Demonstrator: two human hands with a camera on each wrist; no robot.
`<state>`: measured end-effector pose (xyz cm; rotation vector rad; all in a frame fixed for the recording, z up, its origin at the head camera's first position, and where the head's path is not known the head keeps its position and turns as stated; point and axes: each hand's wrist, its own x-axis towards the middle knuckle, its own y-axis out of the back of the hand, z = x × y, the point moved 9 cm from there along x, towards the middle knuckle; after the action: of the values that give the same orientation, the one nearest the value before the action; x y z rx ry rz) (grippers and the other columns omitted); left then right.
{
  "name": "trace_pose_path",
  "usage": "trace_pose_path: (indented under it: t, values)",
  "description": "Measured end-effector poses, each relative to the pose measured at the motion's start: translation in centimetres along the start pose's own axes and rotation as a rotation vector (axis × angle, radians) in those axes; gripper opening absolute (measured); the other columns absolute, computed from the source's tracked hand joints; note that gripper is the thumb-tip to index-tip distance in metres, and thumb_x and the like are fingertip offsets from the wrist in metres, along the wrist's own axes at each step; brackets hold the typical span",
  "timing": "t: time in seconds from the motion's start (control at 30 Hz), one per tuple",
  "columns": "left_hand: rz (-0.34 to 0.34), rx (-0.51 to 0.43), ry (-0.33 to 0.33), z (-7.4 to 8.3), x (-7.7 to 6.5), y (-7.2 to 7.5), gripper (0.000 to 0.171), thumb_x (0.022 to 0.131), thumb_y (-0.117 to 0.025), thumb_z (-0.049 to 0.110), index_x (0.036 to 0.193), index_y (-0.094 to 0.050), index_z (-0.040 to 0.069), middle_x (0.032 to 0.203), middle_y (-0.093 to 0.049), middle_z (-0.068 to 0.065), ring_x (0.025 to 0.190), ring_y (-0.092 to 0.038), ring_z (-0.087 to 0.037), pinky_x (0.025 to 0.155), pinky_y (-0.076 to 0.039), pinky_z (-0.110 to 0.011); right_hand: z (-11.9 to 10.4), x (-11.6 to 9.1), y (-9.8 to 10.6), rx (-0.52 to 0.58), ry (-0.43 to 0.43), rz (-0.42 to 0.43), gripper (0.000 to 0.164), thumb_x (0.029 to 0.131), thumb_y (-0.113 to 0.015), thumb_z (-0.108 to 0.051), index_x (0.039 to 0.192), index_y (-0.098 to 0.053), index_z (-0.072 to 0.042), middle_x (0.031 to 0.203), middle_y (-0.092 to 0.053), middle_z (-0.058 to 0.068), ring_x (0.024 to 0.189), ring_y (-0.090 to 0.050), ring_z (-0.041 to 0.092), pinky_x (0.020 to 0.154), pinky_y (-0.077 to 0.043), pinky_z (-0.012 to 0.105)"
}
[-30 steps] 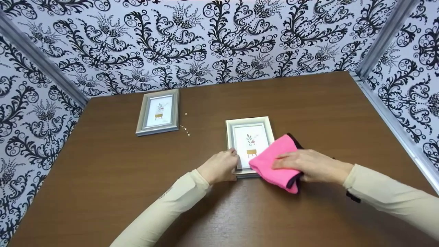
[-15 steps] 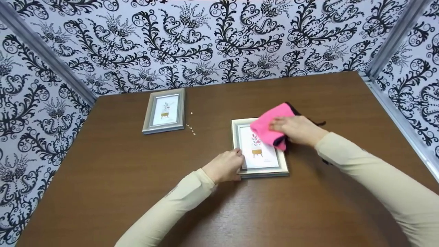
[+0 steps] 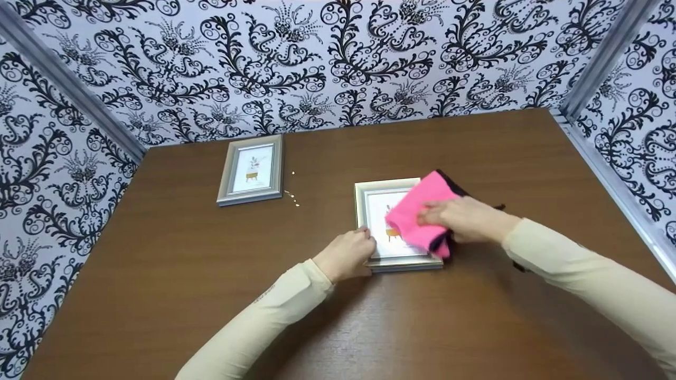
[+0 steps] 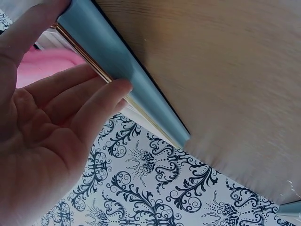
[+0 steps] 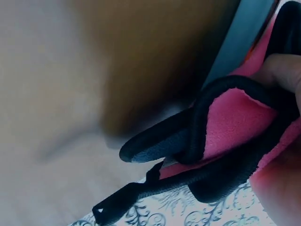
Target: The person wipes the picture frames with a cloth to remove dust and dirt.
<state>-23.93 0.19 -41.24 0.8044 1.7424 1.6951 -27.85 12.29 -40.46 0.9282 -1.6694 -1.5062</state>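
A light picture frame (image 3: 388, 185) with a potted-plant print lies face up on the brown table. My left hand (image 3: 346, 254) grips its lower left corner; in the left wrist view the fingertips (image 4: 120, 87) lie on the side of its edge (image 4: 123, 61). With my right hand (image 3: 465, 217) I hold a folded pink cloth (image 3: 422, 203) with black trim, pressed over the right part of the glass. That cloth hides the frame's right side and part of the print. The right wrist view shows the cloth's folds (image 5: 235, 122) bunched between thumb and fingers, beside the frame's edge (image 5: 230, 42).
A second, similar picture frame (image 3: 224, 177) lies at the back left of the table (image 3: 211, 253). Several small pale crumbs (image 3: 293, 198) are scattered to its right. Patterned walls (image 3: 285, 63) with metal corner posts enclose the table at the back and sides.
The cloth in my right hand has gone from the frame's lower right up to its upper right, then partly back down. My left hand has kept hold of the corner.
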Motion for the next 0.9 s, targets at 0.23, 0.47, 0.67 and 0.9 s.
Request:
trace_pose_path:
  t: [0.23,0.47,0.67,0.9]
  values:
    - [0.003,0.0,0.01,-0.2,0.1,0.0,0.036,0.062,-0.079,0.034,0.076,-0.06,0.008,0.078,-0.054,-0.004,0.074,-0.053,-0.018,0.063,-0.048,-0.029,-3.8,-2.6,0.3,0.043,0.088,-0.03,0.046,0.069,-0.064,0.004,0.112,-0.062,-0.013,0.117,-0.057,0.004,0.113,-0.048,0.026,0.08,-0.046,0.045]
    - [0.011,0.041,-0.005,0.0,-0.4,-0.5,0.043,0.067,-0.075,0.036,0.09,-0.059,0.004,0.094,-0.057,-0.008,0.101,-0.052,-0.023,0.077,-0.048,-0.03,-3.9,-2.4,0.3,0.068,-0.046,0.021,0.046,0.067,-0.059,0.007,0.109,-0.063,-0.011,0.112,-0.06,0.003,0.111,-0.05,0.025,0.078,-0.046,0.044]
    - [0.02,0.104,0.001,0.3,-1.1,-0.7,0.058,0.073,-0.07,0.037,0.11,-0.055,-0.005,0.116,-0.053,-0.018,0.116,-0.044,-0.029,0.081,-0.047,-0.031,-2.9,-0.4,0.6,0.01,-0.171,0.125,0.039,0.064,-0.062,0.002,0.102,-0.062,-0.006,0.099,-0.062,0.006,0.093,-0.057,0.026,0.068,-0.049,0.043]
    - [0.102,0.23,-0.009,1.7,-1.7,-0.4,0.049,0.074,-0.069,0.026,0.109,-0.058,-0.007,0.112,-0.056,-0.02,0.109,-0.05,-0.03,0.071,-0.051,-0.029,-0.1,3.0,0.9,-0.012,-0.345,0.118,0.018,0.061,-0.065,-0.002,0.077,-0.057,-0.005,0.071,-0.057,0.007,0.065,-0.054,0.029,0.049,-0.044,0.043]
